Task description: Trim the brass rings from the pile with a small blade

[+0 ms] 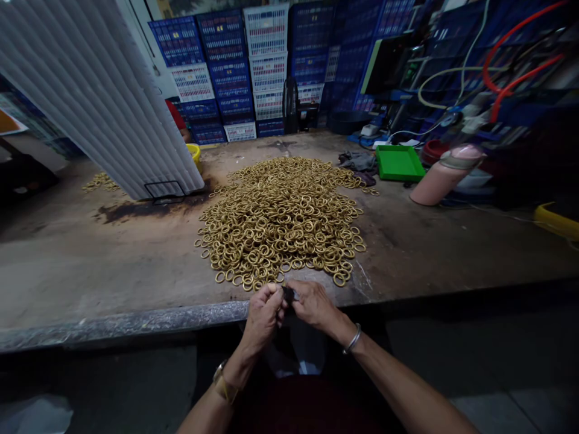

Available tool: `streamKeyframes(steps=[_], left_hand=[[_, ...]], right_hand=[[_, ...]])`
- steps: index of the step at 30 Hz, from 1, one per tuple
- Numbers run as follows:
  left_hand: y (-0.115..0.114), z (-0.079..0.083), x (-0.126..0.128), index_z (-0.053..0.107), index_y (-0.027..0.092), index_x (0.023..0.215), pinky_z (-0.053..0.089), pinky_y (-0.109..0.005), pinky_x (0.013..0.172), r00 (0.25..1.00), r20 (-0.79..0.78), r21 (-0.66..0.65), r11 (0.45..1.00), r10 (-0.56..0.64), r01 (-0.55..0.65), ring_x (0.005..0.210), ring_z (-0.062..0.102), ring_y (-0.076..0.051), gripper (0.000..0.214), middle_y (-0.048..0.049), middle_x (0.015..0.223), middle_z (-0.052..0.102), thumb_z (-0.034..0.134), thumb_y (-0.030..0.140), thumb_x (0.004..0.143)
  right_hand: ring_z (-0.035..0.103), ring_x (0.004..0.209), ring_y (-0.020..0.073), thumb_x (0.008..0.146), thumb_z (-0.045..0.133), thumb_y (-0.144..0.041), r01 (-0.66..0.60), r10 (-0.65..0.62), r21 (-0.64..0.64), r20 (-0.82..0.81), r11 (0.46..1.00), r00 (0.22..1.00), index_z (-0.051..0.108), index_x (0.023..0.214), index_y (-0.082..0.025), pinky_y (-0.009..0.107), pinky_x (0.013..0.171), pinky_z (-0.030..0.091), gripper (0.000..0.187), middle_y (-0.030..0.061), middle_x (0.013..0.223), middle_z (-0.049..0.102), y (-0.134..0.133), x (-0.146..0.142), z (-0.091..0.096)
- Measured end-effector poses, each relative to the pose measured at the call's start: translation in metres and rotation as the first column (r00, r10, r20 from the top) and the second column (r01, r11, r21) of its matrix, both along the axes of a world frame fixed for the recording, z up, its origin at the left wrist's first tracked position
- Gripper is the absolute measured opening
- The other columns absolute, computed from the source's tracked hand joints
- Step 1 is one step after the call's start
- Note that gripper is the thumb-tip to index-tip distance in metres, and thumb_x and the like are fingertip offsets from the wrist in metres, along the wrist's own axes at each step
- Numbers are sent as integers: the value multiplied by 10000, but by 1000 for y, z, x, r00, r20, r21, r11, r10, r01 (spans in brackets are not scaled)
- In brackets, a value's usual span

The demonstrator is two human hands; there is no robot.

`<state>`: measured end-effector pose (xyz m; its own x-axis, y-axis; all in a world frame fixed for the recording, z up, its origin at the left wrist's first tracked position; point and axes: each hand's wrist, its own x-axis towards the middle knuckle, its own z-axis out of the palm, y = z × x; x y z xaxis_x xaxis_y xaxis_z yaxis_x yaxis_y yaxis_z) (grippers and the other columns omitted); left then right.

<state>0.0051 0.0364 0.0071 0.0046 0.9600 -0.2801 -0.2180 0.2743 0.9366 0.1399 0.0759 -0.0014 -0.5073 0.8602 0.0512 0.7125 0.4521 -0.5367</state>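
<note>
Gripping a small dark piece (288,294), right fingers (299,287) closed, left fingers (273,292) pinched, hold unclear, round golden rings (280,223) heaped beyond

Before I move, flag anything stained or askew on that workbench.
A dark stain marks the workbench around the foot of the corrugated panel, unlike the paler surface beside it. The panel seems tilted, though lens distortion may exaggerate that.

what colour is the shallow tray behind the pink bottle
The shallow tray is bright green, seen in the head view.

Worn worktable (113,259), stacked blue and white crates (233,78), dim light, dark floor (452,349), possibly concrete
</note>
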Motion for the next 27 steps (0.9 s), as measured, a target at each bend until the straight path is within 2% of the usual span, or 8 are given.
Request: streamKeyframes(steps=[4, 6, 9, 11, 14, 19, 25, 27], left_hand=[[-3, 0, 0, 491, 158, 699, 274, -146, 354, 1000, 9, 10, 1000, 5, -5, 375, 365, -28, 289, 50, 547, 477, 551, 438, 739], [-6, 3, 0, 492, 157, 704, 269, -145, 352, 998, 56, 9, 1000, -8, 7, 370, 361, -24, 279, 50, 550, 479, 558, 425, 742], [-12, 10, -1, 503, 157, 748, 264, -147, 349, 976, 211, -10, 999, -50, 54, 359, 339, -20, 244, 59, 542, 462, 573, 391, 746], [-13, 14, -2, 502, 159, 765, 276, -148, 361, 935, 351, -33, 996, -61, 77, 377, 346, -20, 227, 57, 564, 462, 586, 368, 743], [-11, 13, -4, 499, 152, 768, 304, -154, 383, 876, 481, -72, 995, -32, 75, 442, 410, -34, 242, 16, 678, 525, 606, 365, 729], [-8, 6, -8, 521, 129, 774, 336, -172, 391, 864, 503, -127, 991, 30, 40, 534, 506, -88, 241, -65, 775, 598, 608, 349, 725], [-8, 0, -17, 563, 146, 853, 327, -166, 418, 771, 634, -184, 981, 69, 63, 552, 524, -94, 193, -31, 703, 580, 600, 282, 722], [-7, 0, -19, 574, 132, 802, 327, -163, 426, 746, 662, -200, 977, 75, 79, 565, 524, -93, 182, -28, 693, 567, 611, 284, 709]], right_hand=[[534, 636, 138, 700, 408, -134, -13, 14, -15, 91, 1000, 996, 572, 788, -186, 221, 569, 287, 194, 25, 690, 613, 2, 0, 1], [547, 648, 144, 711, 414, -145, 28, -26, -11, 146, 1000, 989, 580, 845, -197, 224, 564, 283, 220, 28, 707, 626, 6, 1, 2], [566, 688, 151, 729, 423, -152, 144, -152, 56, 191, 988, 970, 571, 927, -207, 227, 575, 288, 254, 38, 762, 645, 16, 2, 2], [576, 715, 156, 746, 432, -174, 201, -219, 115, 181, 973, 959, 564, 931, -202, 226, 591, 299, 230, 41, 786, 648, 24, 0, 5], [586, 743, 163, 759, 448, -200, 250, -279, 190, 140, 949, 950, 536, 997, -195, 226, 619, 318, 254, 41, 825, 652, 37, -7, 11], [598, 751, 174, 799, 436, -238, 277, -329, 259, 185, 925, 926, 431, 1175, -205, 239, 622, 330, 377, 63, 869, 659, 63, -26, 23], [604, 711, 175, 798, 401, -171, 289, -354, 249, 280, 925, 892, 527, 952, -205, 239, 593, 321, 202, 62, 799, 656, 79, -40, 24], [600, 699, 168, 788, 407, -165, 286, -350, 249, 271, 925, 897, 535, 910, -209, 235, 581, 310, 182, 54, 788, 655, 80, -39, 22]])
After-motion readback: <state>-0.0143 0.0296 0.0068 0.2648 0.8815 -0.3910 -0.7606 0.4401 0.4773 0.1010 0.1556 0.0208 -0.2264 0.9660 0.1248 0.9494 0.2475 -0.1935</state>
